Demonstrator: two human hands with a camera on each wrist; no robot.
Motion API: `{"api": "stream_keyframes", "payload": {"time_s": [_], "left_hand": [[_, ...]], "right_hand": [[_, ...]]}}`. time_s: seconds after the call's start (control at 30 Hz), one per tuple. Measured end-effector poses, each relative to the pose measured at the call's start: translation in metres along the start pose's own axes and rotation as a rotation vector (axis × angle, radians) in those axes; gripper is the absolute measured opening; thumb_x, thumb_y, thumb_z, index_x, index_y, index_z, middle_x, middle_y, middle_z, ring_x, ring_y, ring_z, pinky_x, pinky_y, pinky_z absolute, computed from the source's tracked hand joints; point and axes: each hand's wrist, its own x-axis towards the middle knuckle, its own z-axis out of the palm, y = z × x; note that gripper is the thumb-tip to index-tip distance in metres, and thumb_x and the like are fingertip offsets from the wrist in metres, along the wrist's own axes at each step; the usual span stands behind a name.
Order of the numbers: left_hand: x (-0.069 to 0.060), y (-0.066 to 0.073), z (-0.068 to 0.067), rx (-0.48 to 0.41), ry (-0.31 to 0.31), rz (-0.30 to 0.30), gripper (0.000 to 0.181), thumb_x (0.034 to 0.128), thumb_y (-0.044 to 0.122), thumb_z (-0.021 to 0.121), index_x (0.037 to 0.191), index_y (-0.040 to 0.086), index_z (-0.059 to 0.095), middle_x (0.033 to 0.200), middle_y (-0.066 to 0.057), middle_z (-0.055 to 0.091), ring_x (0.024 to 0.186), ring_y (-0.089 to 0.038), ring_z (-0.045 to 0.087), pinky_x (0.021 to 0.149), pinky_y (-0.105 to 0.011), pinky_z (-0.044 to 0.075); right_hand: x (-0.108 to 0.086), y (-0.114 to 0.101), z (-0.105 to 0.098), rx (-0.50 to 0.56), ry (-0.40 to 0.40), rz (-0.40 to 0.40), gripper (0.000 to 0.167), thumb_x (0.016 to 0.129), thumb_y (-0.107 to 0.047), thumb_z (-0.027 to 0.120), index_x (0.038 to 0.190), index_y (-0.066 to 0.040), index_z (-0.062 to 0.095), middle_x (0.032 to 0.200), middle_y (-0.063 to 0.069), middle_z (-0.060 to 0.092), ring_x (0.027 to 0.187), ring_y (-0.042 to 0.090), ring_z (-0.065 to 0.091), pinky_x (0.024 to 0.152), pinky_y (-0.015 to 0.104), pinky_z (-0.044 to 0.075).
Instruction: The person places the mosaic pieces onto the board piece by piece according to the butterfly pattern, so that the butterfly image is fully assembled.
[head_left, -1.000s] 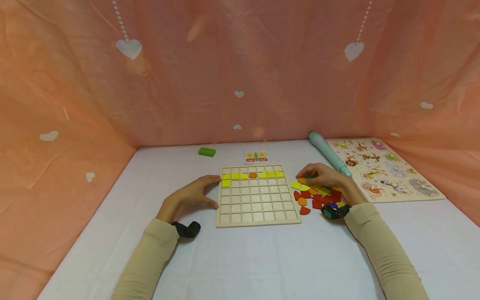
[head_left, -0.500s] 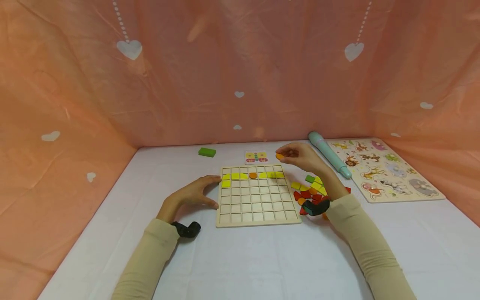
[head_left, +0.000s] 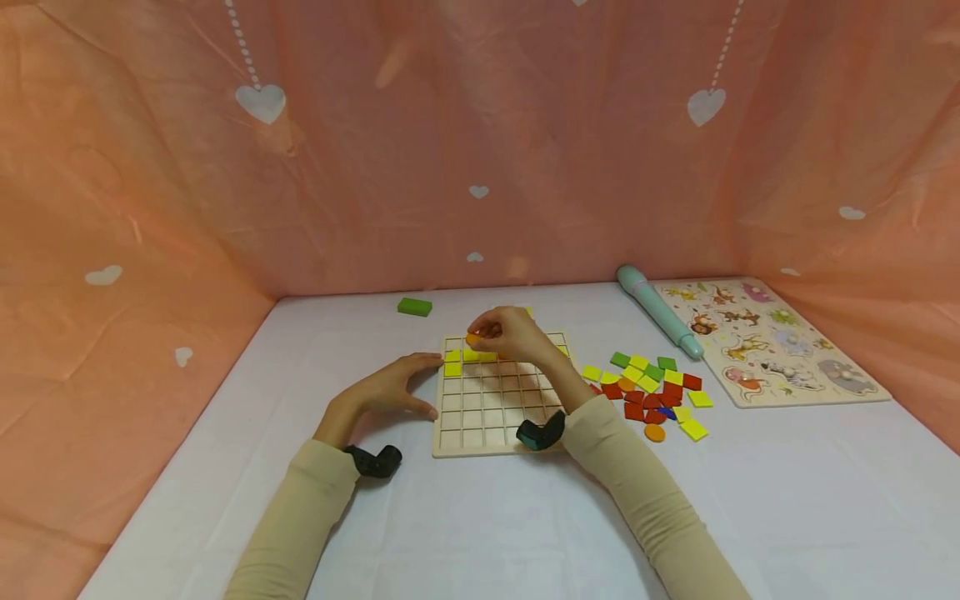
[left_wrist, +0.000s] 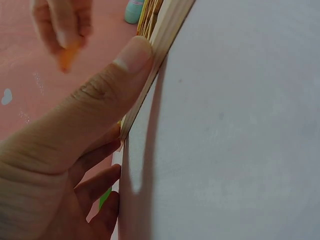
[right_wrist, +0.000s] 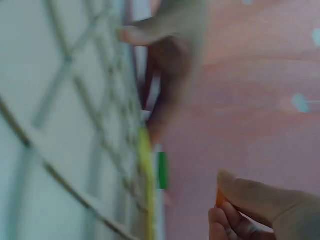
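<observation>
A wooden grid board [head_left: 472, 421] lies flat on the white table. My left hand [head_left: 386, 388] rests at its left edge, thumb and fingers spread apart; in the left wrist view the thumb [left_wrist: 110, 80] touches the board's side. Over the upper left cells, my right hand [head_left: 517, 335] pinches an orange round piece [head_left: 473, 339] between thumb and fingers. That orange piece [right_wrist: 220, 197] stands on edge in the right wrist view, off the board. Yellow pieces [head_left: 452, 369] fill several cells at the upper left. My right hand and forearm hide much of the board.
Loose red, yellow, green, blue and orange pieces [head_left: 652, 398] lie right of the board. Beyond them are a mint-green microphone-shaped pen [head_left: 660, 311] and an animal puzzle board [head_left: 780, 350]. A green block [head_left: 415, 307] stands at the back. Pink cloth [head_left: 480, 142] closes off the rear.
My right hand has lifted the orange round piece from the pile and carried it left over the board. It now covers most of the pattern card. My left hand has stayed put.
</observation>
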Motion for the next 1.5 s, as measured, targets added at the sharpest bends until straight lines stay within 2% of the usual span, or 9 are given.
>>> {"api": "stream_keyframes", "payload": {"time_s": [0.2,0.43,0.67,1.13,1.33,1.5], "left_hand": [[-0.001,0.0,-0.001,0.001,0.003,0.051,0.089,0.0699,0.031,0.082,0.14,0.0,0.037,0.147,-0.018,0.033,0.137,-0.035,0.024,0.113,-0.05,0.02],[-0.002,0.0,-0.001,-0.001,0.007,0.044,0.089,0.0698,0.032,0.082,0.14,0.001,0.038,0.147,-0.017,0.033,0.137,-0.035,0.024,0.113,-0.049,0.019],[0.0,-0.001,0.0,0.009,0.006,0.041,0.089,0.0693,0.033,0.082,0.14,0.001,0.038,0.147,-0.016,0.034,0.137,-0.034,0.025,0.113,-0.049,0.019],[0.001,0.0,0.0,-0.008,0.0,0.022,0.091,0.0689,0.034,0.082,0.142,0.003,0.037,0.148,-0.015,0.032,0.138,-0.034,0.023,0.113,-0.05,0.019],[0.001,0.0,0.0,-0.002,0.005,0.036,0.09,0.0692,0.033,0.082,0.141,0.002,0.038,0.148,-0.017,0.033,0.137,-0.035,0.024,0.112,-0.051,0.019],[0.004,0.0,0.003,0.002,0.002,0.022,0.091,0.0685,0.035,0.082,0.141,0.004,0.038,0.149,-0.014,0.032,0.138,-0.033,0.023,0.113,-0.049,0.018]], "right_hand": [[0.004,0.008,0.022,-0.059,-0.094,0.007,0.021,0.076,-0.011,0.077,0.095,-0.001,0.071,0.086,0.007,0.07,0.076,0.014,0.063,0.069,0.022,0.052],[0.003,0.012,0.028,-0.078,-0.128,0.011,0.016,0.078,-0.009,0.075,0.091,-0.002,0.071,0.081,0.006,0.069,0.073,0.012,0.061,0.067,0.02,0.05],[0.001,0.013,0.031,-0.056,-0.134,0.051,0.017,0.076,-0.011,0.077,0.091,-0.004,0.071,0.082,0.004,0.067,0.074,0.011,0.059,0.068,0.02,0.049],[0.001,0.016,0.03,-0.07,-0.137,0.032,0.012,0.079,-0.013,0.075,0.088,-0.005,0.072,0.078,0.001,0.068,0.071,0.009,0.058,0.065,0.019,0.048],[0.0,0.011,0.019,-0.071,-0.102,0.024,0.018,0.079,-0.012,0.074,0.094,-0.002,0.07,0.084,0.005,0.068,0.075,0.012,0.06,0.069,0.022,0.051],[-0.011,0.006,-0.012,-0.052,-0.068,-0.035,0.022,0.082,-0.011,0.071,0.1,0.0,0.069,0.097,0.014,0.068,0.082,0.017,0.062,0.075,0.026,0.053]]}}
